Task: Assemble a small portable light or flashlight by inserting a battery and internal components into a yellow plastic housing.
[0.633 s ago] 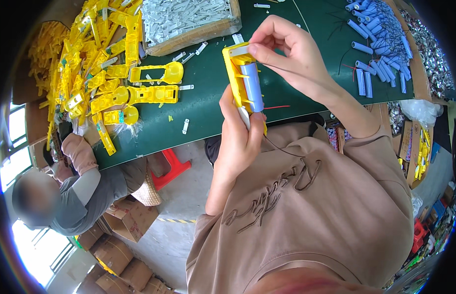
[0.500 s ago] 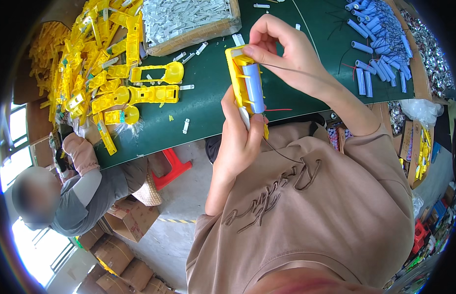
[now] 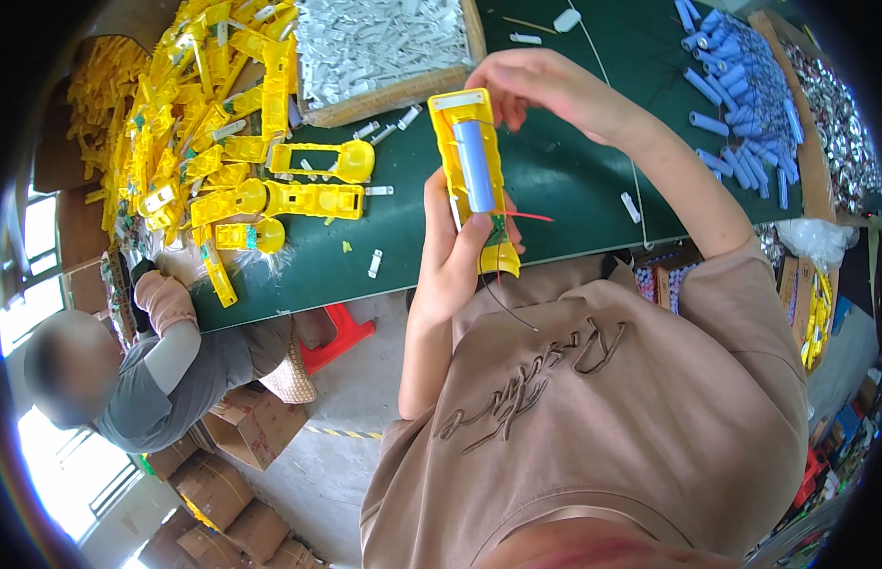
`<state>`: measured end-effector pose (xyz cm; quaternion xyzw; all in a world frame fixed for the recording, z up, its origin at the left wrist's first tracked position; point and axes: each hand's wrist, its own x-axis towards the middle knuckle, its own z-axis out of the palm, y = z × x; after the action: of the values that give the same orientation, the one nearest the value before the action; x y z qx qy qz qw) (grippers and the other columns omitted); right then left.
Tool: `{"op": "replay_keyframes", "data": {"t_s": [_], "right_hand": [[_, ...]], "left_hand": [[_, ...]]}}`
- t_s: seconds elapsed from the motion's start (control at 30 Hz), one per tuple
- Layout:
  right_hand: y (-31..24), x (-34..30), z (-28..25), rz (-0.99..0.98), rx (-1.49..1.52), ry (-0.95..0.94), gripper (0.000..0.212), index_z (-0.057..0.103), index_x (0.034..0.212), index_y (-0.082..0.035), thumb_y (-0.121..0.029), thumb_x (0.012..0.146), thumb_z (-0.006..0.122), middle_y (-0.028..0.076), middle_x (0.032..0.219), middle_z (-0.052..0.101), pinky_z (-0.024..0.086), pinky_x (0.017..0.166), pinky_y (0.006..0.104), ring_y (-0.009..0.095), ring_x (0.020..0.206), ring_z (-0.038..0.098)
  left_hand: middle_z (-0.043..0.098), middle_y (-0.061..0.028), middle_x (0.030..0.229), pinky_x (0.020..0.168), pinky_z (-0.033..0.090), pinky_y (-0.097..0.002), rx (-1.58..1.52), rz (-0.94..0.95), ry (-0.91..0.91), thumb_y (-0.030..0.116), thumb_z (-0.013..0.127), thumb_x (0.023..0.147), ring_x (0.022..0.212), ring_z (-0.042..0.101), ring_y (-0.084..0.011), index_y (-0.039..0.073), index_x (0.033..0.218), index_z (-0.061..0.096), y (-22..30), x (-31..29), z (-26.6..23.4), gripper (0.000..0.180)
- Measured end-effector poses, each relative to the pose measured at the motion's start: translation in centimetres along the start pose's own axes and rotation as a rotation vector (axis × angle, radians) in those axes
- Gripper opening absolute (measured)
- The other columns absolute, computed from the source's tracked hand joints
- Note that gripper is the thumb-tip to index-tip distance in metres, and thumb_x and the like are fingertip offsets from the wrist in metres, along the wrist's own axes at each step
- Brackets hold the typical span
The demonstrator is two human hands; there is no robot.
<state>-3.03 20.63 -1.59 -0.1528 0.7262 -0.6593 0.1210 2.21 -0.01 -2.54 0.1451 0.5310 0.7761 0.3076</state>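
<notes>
One yellow casing (image 3: 474,180) with one blue cell (image 3: 476,166) seated in it was held upright above the green table (image 3: 573,180), gripped low by the left hand (image 3: 455,261) and pinched at its top by the right hand (image 3: 540,90). Heaped yellow casings (image 3: 204,123) were seen left, loose blue cells (image 3: 744,85) right, and a seated co-worker (image 3: 147,370) beyond.

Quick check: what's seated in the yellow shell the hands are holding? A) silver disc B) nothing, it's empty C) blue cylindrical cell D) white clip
C: a blue cell lies lengthwise in the yellow shell, which the left hand grips at the lower end while the right hand is at the top; red and black wires trail from the bottom.
</notes>
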Motion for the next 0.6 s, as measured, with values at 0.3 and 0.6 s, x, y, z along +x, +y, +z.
{"op": "replay_keyframes", "data": {"t_s": [0.3, 0.6], "right_hand": [[-0.9, 2.7, -0.4, 0.104, 0.476, 0.12, 0.031, 0.054, 0.104, -0.002, -0.028, 0.088, 0.051, 0.003, 0.092, 0.058, 0.043, 0.08, 0.0254, 0.009, 0.086, 0.054], [4.5, 5.4, -25.4, 0.133, 0.307, 0.482, 0.031, 0.052, 0.111, -0.002, -0.024, 0.089, 0.048, 0.003, 0.1, 0.056, 0.041, 0.083, 0.0259, 0.011, 0.092, 0.053]], "left_hand": [[0.045, -0.0173, 0.107, 0.071, 0.047, -0.0321, 0.088, 0.183, 0.142, 0.001, 0.035, 0.083, 0.082, 0.056, -0.0224, 0.004, 0.136, 0.001, 2.2, 6.7, 0.5, 0.063], [0.056, -0.0118, 0.096, 0.068, 0.047, -0.0292, 1.043, 0.207, 0.675, 0.014, 0.054, 0.083, 0.079, 0.056, -0.0174, -0.001, 0.115, 0.047, 9.9, 9.5, -11.7, 0.036]]}}
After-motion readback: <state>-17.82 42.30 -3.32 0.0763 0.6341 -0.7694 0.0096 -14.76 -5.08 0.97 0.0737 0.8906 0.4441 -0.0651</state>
